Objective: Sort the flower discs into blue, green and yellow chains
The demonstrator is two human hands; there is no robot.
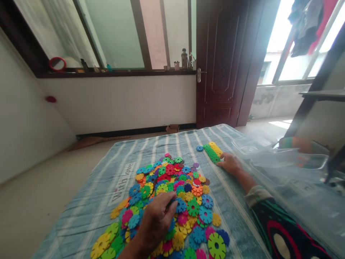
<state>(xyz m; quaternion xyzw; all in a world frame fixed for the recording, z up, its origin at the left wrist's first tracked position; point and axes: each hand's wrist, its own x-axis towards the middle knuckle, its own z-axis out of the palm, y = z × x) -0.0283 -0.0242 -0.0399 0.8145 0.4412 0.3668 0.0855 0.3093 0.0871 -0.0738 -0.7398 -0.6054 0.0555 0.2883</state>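
Note:
Slotted plastic flower discs [193, 207] in many colours lie in a wide loose pile on the bed. My left hand [156, 219] rests over the middle of this pile, its fingers curled in; whatever they may hold is hidden. Farther right, my right hand [230, 164] has its fingers closed at the near end of two neat overlapping rows. One is a row of green discs [211, 154], and beside it runs a row of yellow discs [215, 148]. Its fingertips touch the row ends, but a disc between them cannot be made out. A single blue disc [199, 148] lies left of the rows.
A striped blue sheet [105, 158] covers the bed. Clear plastic containers [285, 162] stand along its right side, close to my right forearm. Beyond the bed are a brown door [223, 64] and a window ledge [121, 73] holding a thermos flask [184, 59].

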